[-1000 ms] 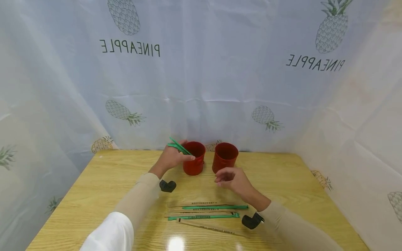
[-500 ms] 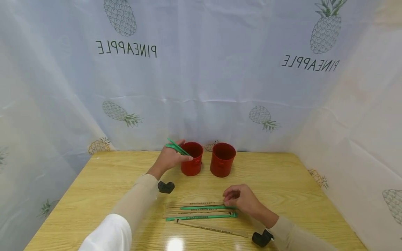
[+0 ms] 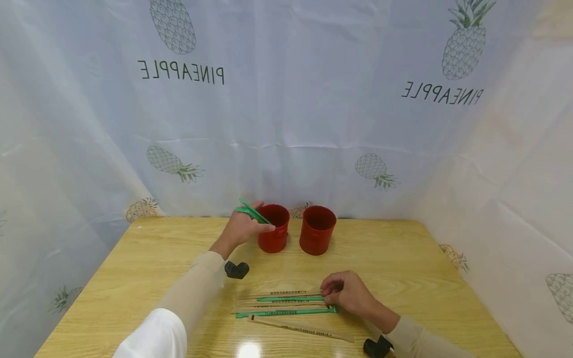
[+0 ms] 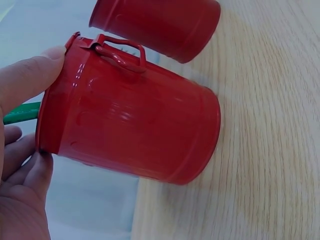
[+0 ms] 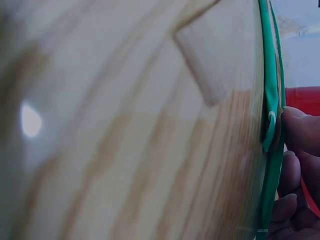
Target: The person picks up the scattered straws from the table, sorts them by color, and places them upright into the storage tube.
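Note:
My left hand (image 3: 241, 229) holds the rim of the left red bucket (image 3: 273, 242), thumb on the near side. In the left wrist view the bucket (image 4: 135, 110) shows a small side handle (image 4: 120, 58). Long thin green wrapped sticks (image 3: 255, 213) lean out of it, over that hand. My right hand (image 3: 351, 294) is low at the right ends of a row of wrapped sticks. Its thumb and fingers pinch the end of the upper long green wrapped stick (image 3: 291, 299); in the right wrist view the fingertips (image 5: 297, 125) are against the green strip (image 5: 272, 185).
A second red bucket (image 3: 317, 243) stands just right of the first. Another green wrapped stick (image 3: 282, 313) and several brown paper-wrapped ones lie below and around, the nearest brown one (image 3: 300, 328) slanting. A pineapple-print curtain (image 3: 286, 109) hangs behind the wooden table (image 3: 385, 258).
My right hand has moved from in front of the right bucket down to the row of wrapped sticks and pinched a green one's end. The left hand stays at the bucket.

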Demonstrator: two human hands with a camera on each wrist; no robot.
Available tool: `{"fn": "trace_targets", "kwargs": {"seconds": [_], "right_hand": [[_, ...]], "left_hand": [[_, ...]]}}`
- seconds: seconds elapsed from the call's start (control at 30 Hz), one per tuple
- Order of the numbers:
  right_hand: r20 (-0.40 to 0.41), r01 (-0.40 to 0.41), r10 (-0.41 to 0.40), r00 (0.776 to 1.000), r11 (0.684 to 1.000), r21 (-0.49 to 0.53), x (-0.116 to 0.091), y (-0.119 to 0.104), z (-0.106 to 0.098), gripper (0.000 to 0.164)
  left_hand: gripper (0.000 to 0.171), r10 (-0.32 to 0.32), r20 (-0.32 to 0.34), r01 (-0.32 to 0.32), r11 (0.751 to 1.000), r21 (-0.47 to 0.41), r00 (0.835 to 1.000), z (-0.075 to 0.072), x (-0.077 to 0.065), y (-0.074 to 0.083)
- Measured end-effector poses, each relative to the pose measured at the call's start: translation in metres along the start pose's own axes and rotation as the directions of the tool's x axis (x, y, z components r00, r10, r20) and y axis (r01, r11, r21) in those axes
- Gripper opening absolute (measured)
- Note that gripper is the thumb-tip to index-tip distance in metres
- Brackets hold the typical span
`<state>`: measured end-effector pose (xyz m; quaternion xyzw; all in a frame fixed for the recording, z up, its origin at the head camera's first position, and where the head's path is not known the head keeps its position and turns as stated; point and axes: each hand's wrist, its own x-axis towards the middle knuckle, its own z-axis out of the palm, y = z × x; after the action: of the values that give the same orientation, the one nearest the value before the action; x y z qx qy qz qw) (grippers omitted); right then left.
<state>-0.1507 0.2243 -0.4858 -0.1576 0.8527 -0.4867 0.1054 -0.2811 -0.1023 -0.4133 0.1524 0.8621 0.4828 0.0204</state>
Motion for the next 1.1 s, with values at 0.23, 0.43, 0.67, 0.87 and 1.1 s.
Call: {"fn": "trace_targets", "kwargs": {"seconds": [0.23,0.43,0.67,0.87,1.1], "right_hand": [[0.012,0.018,-0.018,1.000,0.998,-0.060,0.0009,0.0027,0.0012,0.015],[0.007,0.041,-0.041,0.999,0.996,-0.079,0.0043,0.0007,0.0021,0.015],[0.017,0.064,-0.062,0.998,0.993,-0.096,0.0014,-0.0018,0.0040,0.014],[0.017,0.056,-0.054,0.998,0.988,-0.141,0.0019,-0.0007,0.0057,0.014],[0.000,0.050,-0.050,0.999,0.989,-0.140,0.0030,-0.0009,0.0068,0.015]], "left_hand": [[0.083,0.003,-0.012,-0.003,1.000,-0.013,1.000,0.0001,-0.0010,0.0020],[0.082,-0.004,-0.016,0.003,1.000,-0.017,1.000,-0.0057,-0.0033,0.0035],[0.081,-0.003,-0.008,0.003,0.999,-0.044,1.000,-0.0053,-0.0022,0.0000],[0.083,0.001,-0.005,-0.001,0.998,-0.063,1.000,-0.0016,-0.0005,-0.0007],[0.080,0.006,0.002,-0.005,0.998,-0.070,1.000,0.0006,-0.0013,-0.0011]]}}
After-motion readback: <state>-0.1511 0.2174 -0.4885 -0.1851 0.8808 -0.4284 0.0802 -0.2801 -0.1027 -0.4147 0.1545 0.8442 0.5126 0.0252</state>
